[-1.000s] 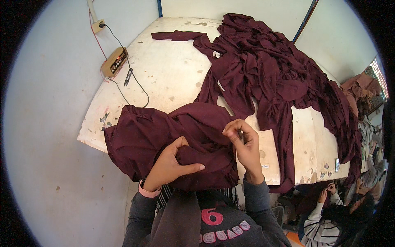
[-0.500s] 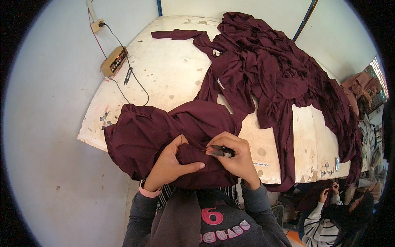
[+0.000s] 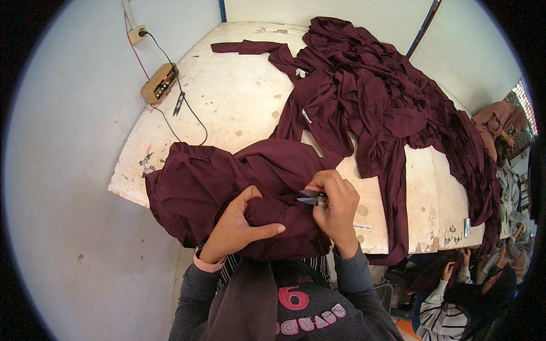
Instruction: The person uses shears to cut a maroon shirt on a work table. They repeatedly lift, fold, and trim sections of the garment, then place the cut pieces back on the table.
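A dark maroon cloth garment (image 3: 196, 184) is bunched at the table's near edge, hanging a little over it. My left hand (image 3: 232, 232) is closed on a fold of it, the cloth bulging up between thumb and fingers. In my right hand (image 3: 340, 213) are small thread snips (image 3: 309, 200), their blades pointing left over the garment. The fingers of that hand curl round the snips and hide most of the handle. The blade tips are a short way right of my left hand; whether they touch the cloth I cannot tell.
A large heap of maroon garments (image 3: 387, 96) covers the far right of the white worn table (image 3: 239, 96). Left on the table are a small brown box with knobs (image 3: 160, 84), its black cable (image 3: 196, 118) and dark snips (image 3: 179, 104). Another person (image 3: 449, 307) works at lower right.
My right hand has moved right and slightly away from me with the snips, drawing apart from my left hand. The left hand stays on the cloth.
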Available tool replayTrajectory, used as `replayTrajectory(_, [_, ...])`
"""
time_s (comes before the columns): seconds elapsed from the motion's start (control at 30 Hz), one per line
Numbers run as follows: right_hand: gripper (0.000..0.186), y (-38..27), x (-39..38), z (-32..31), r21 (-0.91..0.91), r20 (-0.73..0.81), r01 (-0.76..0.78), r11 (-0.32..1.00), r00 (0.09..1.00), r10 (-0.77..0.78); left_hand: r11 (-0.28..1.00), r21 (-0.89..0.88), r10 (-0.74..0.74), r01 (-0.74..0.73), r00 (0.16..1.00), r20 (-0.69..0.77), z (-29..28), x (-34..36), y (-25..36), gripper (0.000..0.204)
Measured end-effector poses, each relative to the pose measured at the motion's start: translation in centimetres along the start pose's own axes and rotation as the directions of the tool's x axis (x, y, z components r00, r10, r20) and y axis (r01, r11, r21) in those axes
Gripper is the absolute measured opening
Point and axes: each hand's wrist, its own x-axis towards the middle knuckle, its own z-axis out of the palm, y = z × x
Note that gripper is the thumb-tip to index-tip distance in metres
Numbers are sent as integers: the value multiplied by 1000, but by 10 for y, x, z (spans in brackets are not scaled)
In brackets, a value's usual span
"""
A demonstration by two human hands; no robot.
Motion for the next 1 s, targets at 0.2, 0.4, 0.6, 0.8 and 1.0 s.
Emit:
replayTrajectory(0.2, [28,4,-1,14,316,-90,-82,945,989,116,999,-49,-21,22,999,30,7,6,0,47])
replayTrajectory(0.4, [13,-9,1,8,764,343,-416,493,909,236,985,-83,-136,149,979,149,4,0,-6,51])
replayTrajectory(0.6, [31,88,0,4,-22,-156,-389,921,911,381,997,70,-3,10,995,-102,5,-7,5,59])
replayTrajectory(0.8, [26,61,-15,-10,547,124,-420,724,896,425,993,-77,-99,94,992,-76,-10,-3,-1,61])
replayTrajectory(1.0, [19,-7,6,-19,597,412,-446,667,884,221,991,-80,-114,112,993,-24,-2,-1,1,61])
